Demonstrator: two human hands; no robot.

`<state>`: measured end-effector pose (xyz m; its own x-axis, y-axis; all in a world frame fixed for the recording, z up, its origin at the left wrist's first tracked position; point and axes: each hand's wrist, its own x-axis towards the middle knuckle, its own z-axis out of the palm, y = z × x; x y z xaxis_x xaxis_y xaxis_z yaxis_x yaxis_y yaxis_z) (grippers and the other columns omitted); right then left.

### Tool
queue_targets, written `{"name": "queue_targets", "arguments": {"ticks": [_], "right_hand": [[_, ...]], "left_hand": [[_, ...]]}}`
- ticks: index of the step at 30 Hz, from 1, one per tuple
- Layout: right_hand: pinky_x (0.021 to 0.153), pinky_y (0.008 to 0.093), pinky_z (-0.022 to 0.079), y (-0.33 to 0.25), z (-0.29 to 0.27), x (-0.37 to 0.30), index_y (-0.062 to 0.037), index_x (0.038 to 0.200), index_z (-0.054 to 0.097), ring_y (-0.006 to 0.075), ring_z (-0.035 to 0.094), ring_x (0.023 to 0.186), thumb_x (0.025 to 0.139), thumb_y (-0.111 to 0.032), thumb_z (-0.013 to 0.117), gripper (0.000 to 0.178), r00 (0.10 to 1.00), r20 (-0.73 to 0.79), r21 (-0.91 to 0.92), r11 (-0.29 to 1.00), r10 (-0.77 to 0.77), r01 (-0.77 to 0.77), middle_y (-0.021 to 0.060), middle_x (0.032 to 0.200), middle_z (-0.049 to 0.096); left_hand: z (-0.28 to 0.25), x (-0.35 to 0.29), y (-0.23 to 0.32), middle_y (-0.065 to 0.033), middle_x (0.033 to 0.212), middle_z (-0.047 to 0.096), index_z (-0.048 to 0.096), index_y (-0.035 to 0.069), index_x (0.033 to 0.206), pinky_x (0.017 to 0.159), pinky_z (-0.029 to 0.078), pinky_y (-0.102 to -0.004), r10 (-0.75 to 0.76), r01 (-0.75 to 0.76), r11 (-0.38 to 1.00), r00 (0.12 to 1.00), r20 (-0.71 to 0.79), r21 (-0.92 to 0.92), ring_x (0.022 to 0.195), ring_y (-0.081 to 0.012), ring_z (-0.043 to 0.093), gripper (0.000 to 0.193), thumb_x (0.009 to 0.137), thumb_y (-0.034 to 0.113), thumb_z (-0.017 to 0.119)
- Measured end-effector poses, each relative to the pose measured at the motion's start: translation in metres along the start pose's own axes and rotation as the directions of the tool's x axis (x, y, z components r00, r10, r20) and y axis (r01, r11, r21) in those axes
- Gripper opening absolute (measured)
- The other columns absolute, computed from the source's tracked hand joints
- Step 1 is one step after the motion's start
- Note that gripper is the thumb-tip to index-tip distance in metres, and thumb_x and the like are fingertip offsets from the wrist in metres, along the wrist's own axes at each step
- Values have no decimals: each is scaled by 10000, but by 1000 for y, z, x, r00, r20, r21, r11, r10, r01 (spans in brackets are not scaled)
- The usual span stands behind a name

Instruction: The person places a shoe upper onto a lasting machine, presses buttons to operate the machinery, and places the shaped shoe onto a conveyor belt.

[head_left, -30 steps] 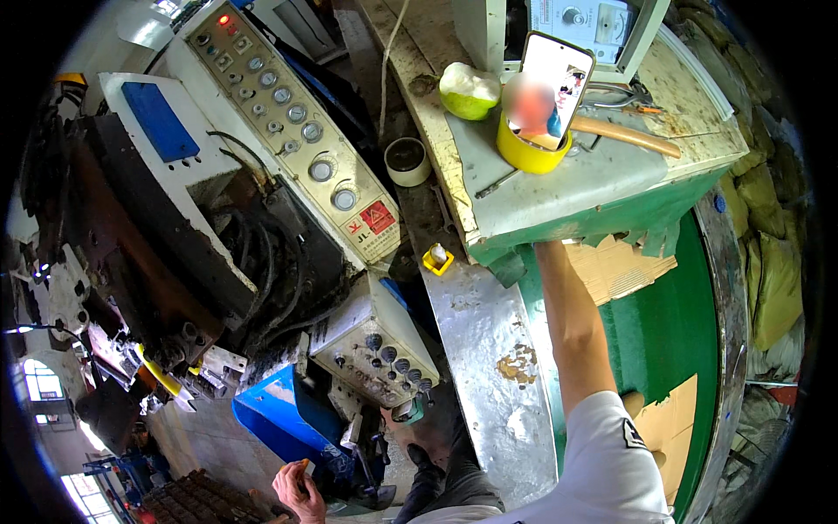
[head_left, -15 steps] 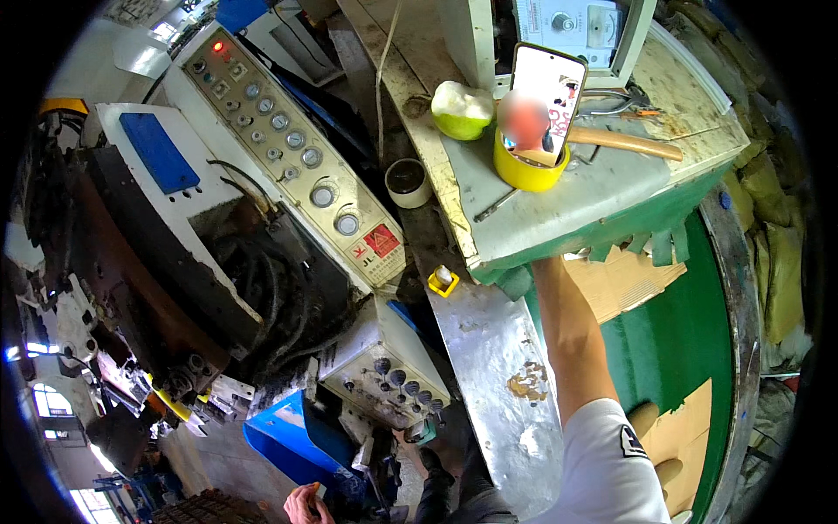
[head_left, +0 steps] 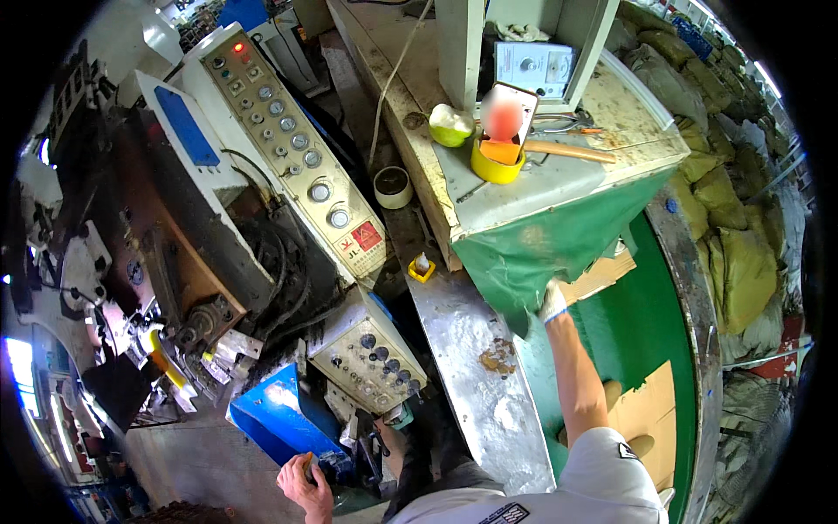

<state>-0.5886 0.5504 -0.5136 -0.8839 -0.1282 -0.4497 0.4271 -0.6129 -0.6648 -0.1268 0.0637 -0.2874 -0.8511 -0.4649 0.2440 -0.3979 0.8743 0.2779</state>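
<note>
My left hand point(head_left: 305, 491) is low in the picture beside the blue metal bin point(head_left: 288, 417). Its fingers curl around a small orange-brown piece point(head_left: 310, 466), too little of which shows to name. My right arm reaches forward over a green surface point(head_left: 602, 336). A white glove with a blue cuff covers my right hand point(head_left: 553, 302), which is at the lower edge of a hanging green sheet point(head_left: 532, 249). The sheet and blur hide its fingers. Cardboard point(head_left: 602, 276) lies just beyond it, and tan rounded pieces point(head_left: 613, 390) lie near my forearm.
On the bench stand a phone point(head_left: 522, 109), a yellow tape roll point(head_left: 497, 166), a bitten green fruit point(head_left: 450, 131) and a wooden-handled tool point(head_left: 572, 151). Left are a control panel point(head_left: 288, 144) and a knob box point(head_left: 367, 362). Sacks point(head_left: 729, 271) are piled at right.
My right hand was hidden under the green sheet; now its glove shows at the sheet's edge, and the sheet hangs lower. My left hand has come further into view.
</note>
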Motion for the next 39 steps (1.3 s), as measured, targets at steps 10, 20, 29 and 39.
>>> {"name": "queue_targets", "arguments": {"ticks": [10,20,29,39], "right_hand": [[1121,570,489,110,124,-288,-76,1566,428,398,588,1301,982,-475,703,759,886,234,417,782,400,-463,203,1463,580],[882,379,608,190,321,-345,-28,1418,593,234,727,1033,942,-500,745,687,826,443,-323,921,349,-216,128,1219,724],[912,342,583,238,422,-348,0,1396,607,199,710,1038,1028,-301,669,479,732,452,-334,857,510,-391,108,1214,718],[892,326,602,298,512,-320,-2,1330,640,180,722,1015,1039,-241,673,378,813,444,-305,917,376,-258,98,1209,724]], "left_hand": [[-3,-7,-12,-115,1041,730,717,54,1001,953,445,-460,-9,4,983,1000,-28,-184,994,-341,659,167,868,152,741],[-28,97,-24,-81,1214,721,642,-33,1357,820,586,-313,-5,529,-30,848,529,-848,1038,-166,691,466,1011,271,717],[-35,104,-120,-59,1041,741,702,-17,1172,776,638,-325,-329,470,-96,817,473,-877,876,-163,736,320,906,128,804],[-38,129,-162,-205,1300,687,557,-95,1423,918,616,-342,-507,136,-193,834,218,-972,1073,-250,727,568,887,-24,730]]}}
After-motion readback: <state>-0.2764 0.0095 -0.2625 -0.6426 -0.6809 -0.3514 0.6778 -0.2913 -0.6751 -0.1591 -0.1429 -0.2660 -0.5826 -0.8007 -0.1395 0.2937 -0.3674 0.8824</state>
